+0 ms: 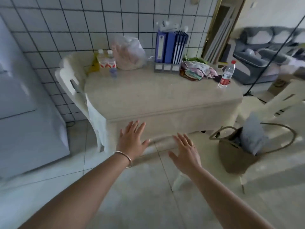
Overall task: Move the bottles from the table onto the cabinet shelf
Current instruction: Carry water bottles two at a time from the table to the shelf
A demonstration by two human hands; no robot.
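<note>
Red-capped bottle [226, 75] far beyond empty right hand [185, 152].

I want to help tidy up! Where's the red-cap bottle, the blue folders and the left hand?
red-cap bottle [226, 75]: head view, on its clear body.
blue folders [170, 47]: head view, on a spine.
left hand [132, 139]: head view, on its back.

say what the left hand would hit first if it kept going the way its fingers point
Probably the near edge of the table: the left hand, open, points up and forward at it. Depth is unclear, so it might pass just over the edge.
</note>
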